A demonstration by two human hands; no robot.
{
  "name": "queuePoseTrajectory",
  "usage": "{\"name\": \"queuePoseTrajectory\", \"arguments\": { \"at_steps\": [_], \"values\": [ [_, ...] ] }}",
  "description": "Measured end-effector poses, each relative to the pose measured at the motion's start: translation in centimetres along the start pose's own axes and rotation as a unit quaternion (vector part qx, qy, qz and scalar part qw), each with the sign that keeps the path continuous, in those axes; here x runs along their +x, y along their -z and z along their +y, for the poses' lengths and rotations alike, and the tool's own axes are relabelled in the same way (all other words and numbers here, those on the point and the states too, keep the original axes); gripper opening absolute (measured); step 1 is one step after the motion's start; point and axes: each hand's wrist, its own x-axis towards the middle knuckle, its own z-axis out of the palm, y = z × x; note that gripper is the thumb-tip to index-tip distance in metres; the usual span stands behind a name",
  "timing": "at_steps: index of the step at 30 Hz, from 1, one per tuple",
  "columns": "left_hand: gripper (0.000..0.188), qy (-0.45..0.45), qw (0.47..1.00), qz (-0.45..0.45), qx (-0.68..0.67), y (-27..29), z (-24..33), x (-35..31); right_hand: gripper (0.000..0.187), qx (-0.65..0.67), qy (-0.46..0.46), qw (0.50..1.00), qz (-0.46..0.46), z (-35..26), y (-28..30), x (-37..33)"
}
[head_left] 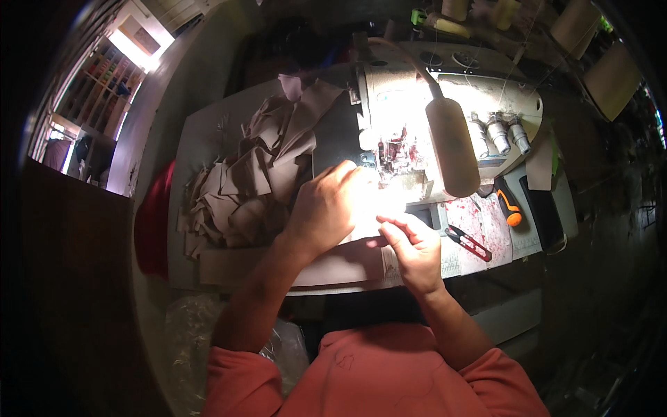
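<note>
A brightly lit sewing machine (458, 94) with several spools' threads above it stands before me. My left hand (328, 208) is beside its needle area, fingers bent and drawn together on a pale fabric piece (358, 233); glare washes out the fingertips. At the near right of the same fabric is my right hand (415, 251), closed, with thumb and forefinger pinching its edge under the light. Another long strip of pale fabric (326, 267) lies along the table's front edge, beneath my wrists. Left of my left hand, a loose heap of cut fabric pieces (257, 167) covers the table.
A lamp head (451, 146) hangs over the machine. To the right lie red-handled thread snips (469, 243), an orange-and-black-handled tool (509, 201) and a dark phone-like slab (542, 212). Red cloth (154, 222) hangs at the table's left edge. Clear plastic (198, 326) is below.
</note>
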Motion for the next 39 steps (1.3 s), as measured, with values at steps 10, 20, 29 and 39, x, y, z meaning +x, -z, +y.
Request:
{"name": "queuePoseTrajectory", "arguments": {
  "at_steps": [10, 20, 29, 39],
  "values": [
    [0.011, -0.147, 0.98, 0.074, 0.113, -0.5, 0.6, -0.5, 0.021, -0.061, 0.064, 0.996, 0.017, 0.8, 0.3, 1.0],
    [0.019, 0.06, 0.968, -0.189, 0.155, -0.3, -5.0, 4.7, 0.016, -0.069, 0.002, 0.997, 0.034, 0.5, 2.8, -0.6],
    [0.018, -0.058, 0.971, 0.212, 0.093, 1.3, -8.7, 6.2, 0.009, -0.418, 0.103, 0.901, -0.063, 1.9, 1.3, 0.5],
    [0.021, 0.136, 0.987, 0.081, 0.019, -5.3, 0.8, -9.0, 0.018, -0.392, 0.145, 0.908, -0.028, 1.6, 1.7, -0.7]
  ]
}}
